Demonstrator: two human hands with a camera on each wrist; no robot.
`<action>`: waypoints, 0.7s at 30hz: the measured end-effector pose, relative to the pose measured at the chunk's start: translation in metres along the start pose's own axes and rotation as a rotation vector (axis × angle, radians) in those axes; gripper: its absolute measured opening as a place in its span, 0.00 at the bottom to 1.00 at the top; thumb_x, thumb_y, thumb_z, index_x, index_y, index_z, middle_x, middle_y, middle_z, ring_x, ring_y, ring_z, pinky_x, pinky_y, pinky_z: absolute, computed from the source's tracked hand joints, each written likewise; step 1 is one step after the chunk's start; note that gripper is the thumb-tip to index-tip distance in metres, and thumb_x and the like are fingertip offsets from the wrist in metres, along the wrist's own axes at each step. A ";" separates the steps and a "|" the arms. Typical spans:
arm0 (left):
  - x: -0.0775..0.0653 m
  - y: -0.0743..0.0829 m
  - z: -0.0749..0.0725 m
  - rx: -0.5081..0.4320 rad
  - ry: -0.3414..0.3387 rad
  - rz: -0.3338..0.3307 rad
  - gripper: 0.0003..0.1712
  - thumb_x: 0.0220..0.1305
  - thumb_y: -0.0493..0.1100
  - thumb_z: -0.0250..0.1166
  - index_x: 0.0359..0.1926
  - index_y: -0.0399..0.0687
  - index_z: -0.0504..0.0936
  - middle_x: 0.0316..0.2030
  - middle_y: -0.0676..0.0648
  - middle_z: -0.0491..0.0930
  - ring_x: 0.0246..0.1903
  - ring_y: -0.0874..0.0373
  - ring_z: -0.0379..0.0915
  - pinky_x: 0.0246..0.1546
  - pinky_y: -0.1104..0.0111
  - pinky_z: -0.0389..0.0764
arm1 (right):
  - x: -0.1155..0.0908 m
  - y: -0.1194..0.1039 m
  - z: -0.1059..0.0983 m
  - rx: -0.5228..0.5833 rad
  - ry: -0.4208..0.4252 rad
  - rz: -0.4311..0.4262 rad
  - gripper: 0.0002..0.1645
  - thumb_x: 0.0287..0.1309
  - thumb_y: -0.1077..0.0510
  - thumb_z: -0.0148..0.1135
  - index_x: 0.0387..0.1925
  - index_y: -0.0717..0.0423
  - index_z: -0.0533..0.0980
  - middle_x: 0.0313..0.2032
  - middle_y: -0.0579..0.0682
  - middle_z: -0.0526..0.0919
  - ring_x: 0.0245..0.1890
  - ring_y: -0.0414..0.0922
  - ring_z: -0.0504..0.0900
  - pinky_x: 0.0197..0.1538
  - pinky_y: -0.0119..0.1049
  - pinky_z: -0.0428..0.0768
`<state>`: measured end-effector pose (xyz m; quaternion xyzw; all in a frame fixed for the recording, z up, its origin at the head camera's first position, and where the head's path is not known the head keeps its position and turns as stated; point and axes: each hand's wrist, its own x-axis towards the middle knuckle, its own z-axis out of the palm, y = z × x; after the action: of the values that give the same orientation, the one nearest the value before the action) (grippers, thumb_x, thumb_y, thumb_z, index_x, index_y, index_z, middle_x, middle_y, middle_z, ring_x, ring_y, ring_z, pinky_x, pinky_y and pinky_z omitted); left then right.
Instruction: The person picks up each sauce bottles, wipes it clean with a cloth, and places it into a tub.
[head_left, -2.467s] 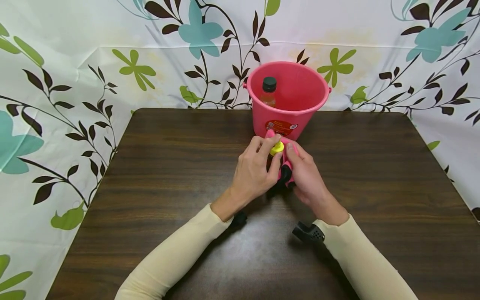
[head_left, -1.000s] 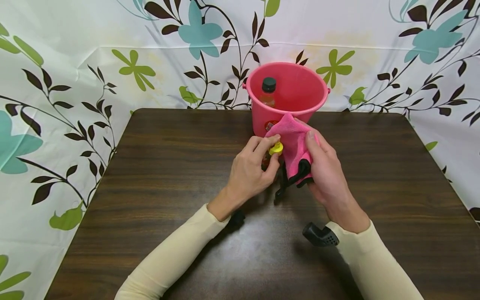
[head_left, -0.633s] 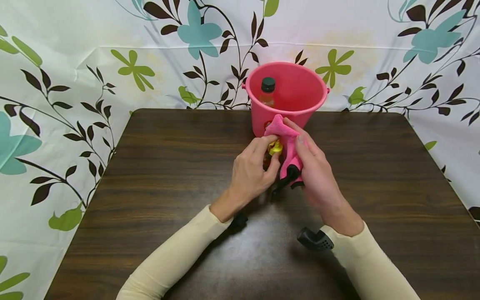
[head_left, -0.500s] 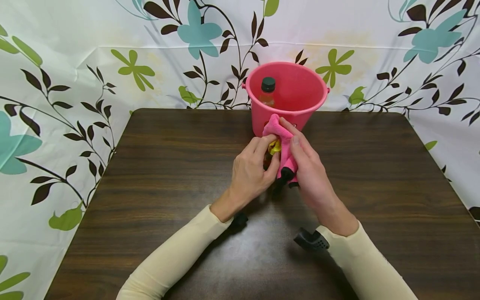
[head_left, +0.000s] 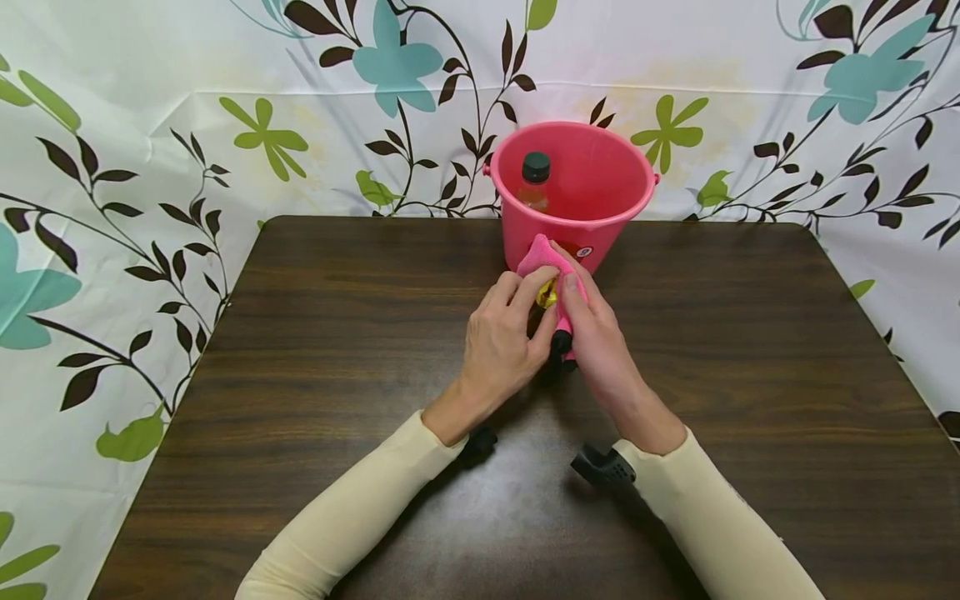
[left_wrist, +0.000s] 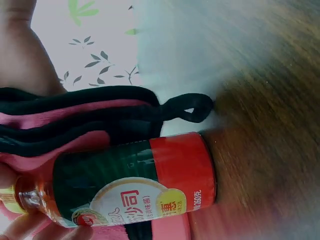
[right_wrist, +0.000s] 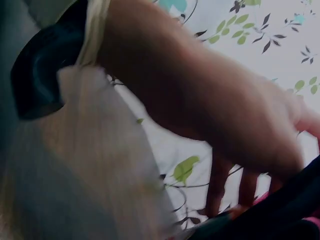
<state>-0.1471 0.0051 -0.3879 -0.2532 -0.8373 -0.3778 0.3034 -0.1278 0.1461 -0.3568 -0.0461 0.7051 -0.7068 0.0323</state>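
My left hand pinches the yellow-capped neck of a sauce bottle upright on the table. The bottle has a green and red label, and its yellow cap shows between my fingers in the head view. In my right hand is a pink cloth with black edging, folded over the bottle's far and right sides. A black hanging loop sticks out from the cloth beside the bottle's base in the left wrist view. In the right wrist view, the dark edging is better seen from the left wrist.
Behind my hands a pink bucket stands at the table's back edge. Inside it is a bottle with a dark green cap. The brown wooden table ends at a floral curtain.
My right hand drew the cloth up and to the right, then brought it back left against the bottle, bunching it. My left hand has stayed at the bottle's neck.
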 end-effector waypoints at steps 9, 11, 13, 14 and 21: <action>0.000 0.001 0.001 -0.014 -0.025 -0.001 0.25 0.69 0.48 0.70 0.64 0.48 0.81 0.40 0.44 0.79 0.36 0.53 0.76 0.40 0.63 0.87 | 0.005 0.021 -0.007 -0.027 0.046 0.078 0.31 0.83 0.39 0.40 0.78 0.44 0.64 0.72 0.49 0.68 0.70 0.47 0.65 0.74 0.50 0.69; 0.000 0.001 0.001 -0.017 -0.025 -0.001 0.26 0.68 0.48 0.70 0.65 0.48 0.81 0.40 0.44 0.79 0.36 0.53 0.76 0.39 0.63 0.87 | 0.006 0.027 -0.009 -0.044 0.049 0.105 0.31 0.83 0.39 0.39 0.78 0.43 0.64 0.71 0.50 0.69 0.68 0.47 0.66 0.71 0.46 0.70; 0.000 0.001 0.001 -0.020 -0.025 0.002 0.26 0.68 0.48 0.70 0.65 0.49 0.80 0.40 0.44 0.79 0.36 0.53 0.76 0.39 0.63 0.87 | 0.007 0.033 -0.011 -0.062 0.048 0.125 0.31 0.84 0.40 0.39 0.78 0.43 0.64 0.70 0.50 0.70 0.67 0.47 0.67 0.69 0.44 0.72; 0.000 0.001 0.002 -0.020 -0.025 0.003 0.26 0.68 0.48 0.70 0.65 0.49 0.80 0.40 0.44 0.79 0.35 0.53 0.76 0.39 0.63 0.86 | 0.008 0.036 -0.012 -0.065 0.048 0.130 0.30 0.84 0.40 0.39 0.78 0.43 0.64 0.70 0.50 0.70 0.66 0.47 0.68 0.68 0.43 0.72; 0.000 0.001 0.002 -0.013 -0.011 0.016 0.26 0.68 0.46 0.70 0.65 0.47 0.80 0.40 0.43 0.78 0.35 0.52 0.75 0.37 0.63 0.85 | 0.009 0.044 -0.016 -0.114 0.044 0.132 0.31 0.83 0.37 0.40 0.77 0.41 0.65 0.69 0.51 0.72 0.65 0.49 0.69 0.66 0.44 0.73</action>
<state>-0.1468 0.0072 -0.3887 -0.2641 -0.8344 -0.3793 0.3002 -0.1398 0.1610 -0.4003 0.0142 0.7462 -0.6628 0.0604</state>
